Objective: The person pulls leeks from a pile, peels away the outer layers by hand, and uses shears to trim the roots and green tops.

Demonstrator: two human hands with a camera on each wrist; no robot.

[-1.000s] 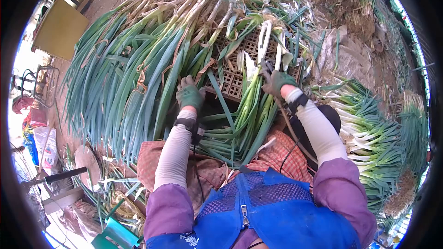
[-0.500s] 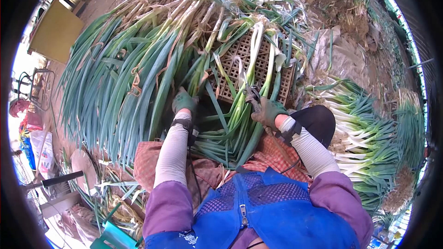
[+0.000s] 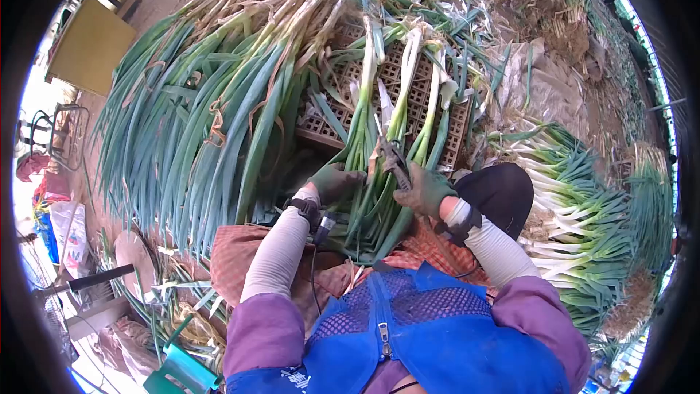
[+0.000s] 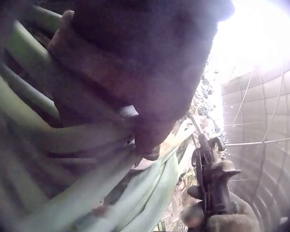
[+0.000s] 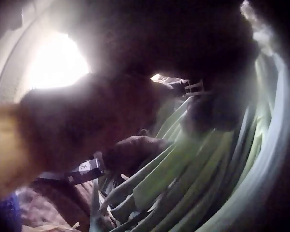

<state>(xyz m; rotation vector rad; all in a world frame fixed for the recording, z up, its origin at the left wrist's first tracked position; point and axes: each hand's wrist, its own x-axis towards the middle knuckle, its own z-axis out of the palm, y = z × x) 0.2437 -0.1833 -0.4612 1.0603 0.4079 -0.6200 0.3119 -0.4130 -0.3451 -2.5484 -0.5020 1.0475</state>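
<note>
In the head view my gloved left hand [image 3: 337, 184] grips the green leaves of a long green onion [image 3: 362, 113], its white root end lying forward over the brown lattice crate [image 3: 456, 135]. The left wrist view shows leaves running under the dark, backlit hand. My gloved right hand [image 3: 426, 191] holds a dark air blow gun [image 3: 394, 164] by its body, nozzle pointing forward and left over the leaves. A hose hangs below that hand. Two peeled onions [image 3: 402, 91] lie beside the gripped one on the crate, their leaves trailing toward my lap.
A large heap of unpeeled green onions [image 3: 197, 117] spreads on the left, roots away from me. Cleaned onions [image 3: 576, 226] are stacked on the right. Peeled scraps [image 3: 445, 0] litter the ground ahead. A checked cloth [image 3: 237, 255] covers my lap; a teal plastic stool [image 3: 182, 372] stands lower left.
My left hand has reached into the heap and come back right with another green onion, now over the crate. My right hand has drawn nearer to me with the blow gun.
</note>
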